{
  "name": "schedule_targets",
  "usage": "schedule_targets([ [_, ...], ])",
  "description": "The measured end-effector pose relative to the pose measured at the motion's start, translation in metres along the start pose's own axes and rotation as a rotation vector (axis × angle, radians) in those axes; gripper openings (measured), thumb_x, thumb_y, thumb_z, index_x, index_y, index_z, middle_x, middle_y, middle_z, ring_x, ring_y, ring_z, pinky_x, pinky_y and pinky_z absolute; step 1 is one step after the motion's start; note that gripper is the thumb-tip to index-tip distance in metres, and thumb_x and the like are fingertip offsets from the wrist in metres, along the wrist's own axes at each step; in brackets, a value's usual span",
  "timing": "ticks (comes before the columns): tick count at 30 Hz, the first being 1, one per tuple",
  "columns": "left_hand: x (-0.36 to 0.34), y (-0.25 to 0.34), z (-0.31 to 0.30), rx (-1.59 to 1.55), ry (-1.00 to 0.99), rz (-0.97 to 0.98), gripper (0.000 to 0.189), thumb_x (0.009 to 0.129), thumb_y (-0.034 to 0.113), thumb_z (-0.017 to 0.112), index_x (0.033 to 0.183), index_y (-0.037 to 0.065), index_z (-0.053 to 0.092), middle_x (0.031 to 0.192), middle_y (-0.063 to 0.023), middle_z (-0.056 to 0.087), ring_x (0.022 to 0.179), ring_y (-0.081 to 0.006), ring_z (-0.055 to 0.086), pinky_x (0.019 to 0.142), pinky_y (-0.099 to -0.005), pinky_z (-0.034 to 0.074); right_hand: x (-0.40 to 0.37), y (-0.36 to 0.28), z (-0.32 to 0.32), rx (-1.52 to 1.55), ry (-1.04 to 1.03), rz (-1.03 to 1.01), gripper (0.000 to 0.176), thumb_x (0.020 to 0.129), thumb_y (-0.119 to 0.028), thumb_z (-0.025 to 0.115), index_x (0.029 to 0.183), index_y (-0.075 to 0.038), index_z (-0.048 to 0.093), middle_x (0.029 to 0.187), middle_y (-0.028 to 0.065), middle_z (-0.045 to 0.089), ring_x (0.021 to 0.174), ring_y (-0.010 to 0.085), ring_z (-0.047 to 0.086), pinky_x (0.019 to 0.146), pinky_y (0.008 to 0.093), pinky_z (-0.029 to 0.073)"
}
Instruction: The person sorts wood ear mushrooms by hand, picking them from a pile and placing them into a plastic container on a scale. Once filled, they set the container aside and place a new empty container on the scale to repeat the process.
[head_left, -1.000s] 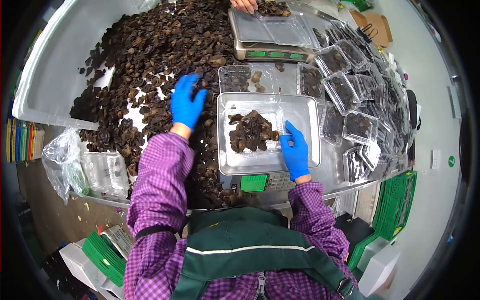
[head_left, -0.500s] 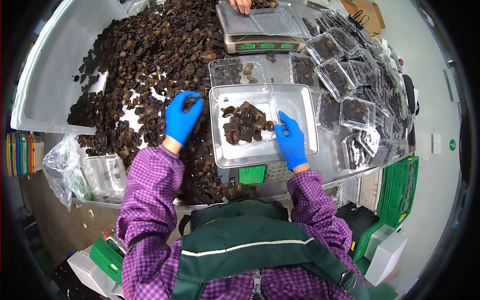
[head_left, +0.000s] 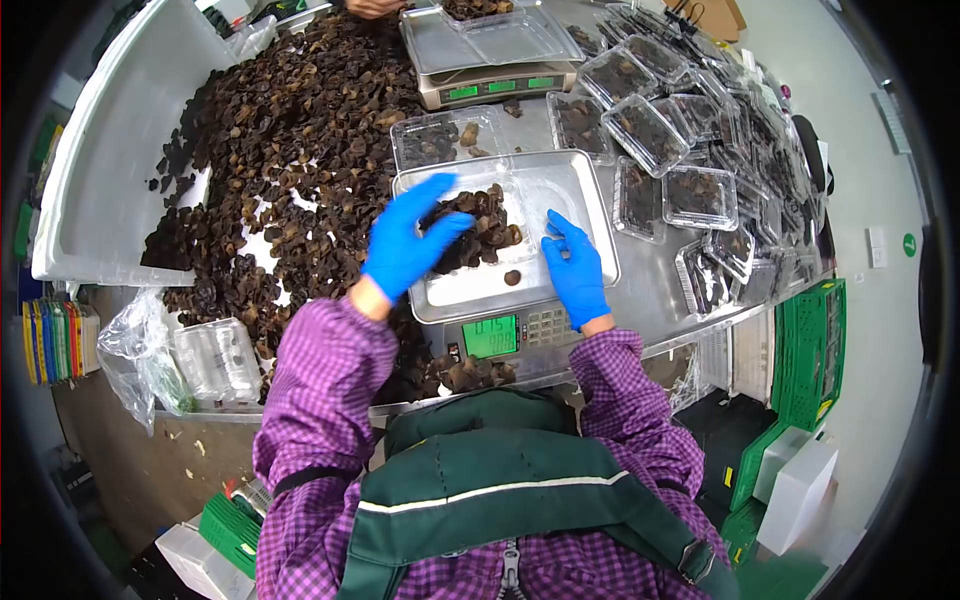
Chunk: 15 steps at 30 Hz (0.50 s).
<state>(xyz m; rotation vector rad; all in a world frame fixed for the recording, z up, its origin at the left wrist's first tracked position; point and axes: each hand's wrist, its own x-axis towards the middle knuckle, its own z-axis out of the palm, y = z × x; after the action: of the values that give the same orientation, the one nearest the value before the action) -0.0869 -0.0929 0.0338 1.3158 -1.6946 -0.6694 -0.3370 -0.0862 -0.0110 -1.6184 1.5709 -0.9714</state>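
A heap of dark dried wood ear mushrooms [head_left: 482, 222] sits in a clear plastic tray on a metal pan [head_left: 582, 180]. The pan rests on a scale with a lit green display [head_left: 491, 336]. Over the heap's left side, my left hand [head_left: 405, 240], in a blue glove, has its thumb and fingers apart; some of the palm side is hidden. My right hand [head_left: 577, 268], also gloved, is at the pan's right side beside the clear tray, thumb and forefinger apart. One loose mushroom piece [head_left: 512, 277] lies below the heap.
Loose mushrooms [head_left: 290, 130] cover the table at left, beside a white foam box [head_left: 110, 190]. Behind the pan stand a clear container [head_left: 440, 140] and a second scale [head_left: 500, 90], with another person's hand [head_left: 375, 6] nearby. Filled clear boxes [head_left: 700, 197] pile up at right.
My left hand has moved right from the loose mushrooms to above the heap, and its fingers have spread. A single piece now lies below the heap. The other person's hand has shifted left.
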Motion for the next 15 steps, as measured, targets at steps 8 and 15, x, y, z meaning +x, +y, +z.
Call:
schedule_targets([
  [8,-0.171,-0.12,-0.048,0.617,-0.017,-0.431,0.05,0.07,0.011,0.074,0.117,0.008,0.055,0.115,-0.017,0.054,0.11,-0.0315,0.049,0.093,-0.0374,0.041,-0.007,0.0,-0.024,-0.006,-0.008,-0.036,0.044,0.083,-0.007,0.06,0.126,-0.011,0.052,0.106,0.0097,0.06,0.079,0.0149,0.058,0.073,0.0284,0.049],
  [15,-0.208,-0.103,-0.057,0.154,0.255,-0.592,0.037,0.071,0.007,0.074,0.105,0.001,0.06,0.093,-0.0077,0.061,0.08,-0.0164,0.06,0.072,-0.0288,0.049,-0.009,0.001,-0.015,-0.074,-0.11,-0.006,0.052,0.078,-0.008,0.066,0.128,-0.011,0.05,0.107,0.0097,0.059,0.077,0.0162,0.058,0.073,0.0291,0.049],
])
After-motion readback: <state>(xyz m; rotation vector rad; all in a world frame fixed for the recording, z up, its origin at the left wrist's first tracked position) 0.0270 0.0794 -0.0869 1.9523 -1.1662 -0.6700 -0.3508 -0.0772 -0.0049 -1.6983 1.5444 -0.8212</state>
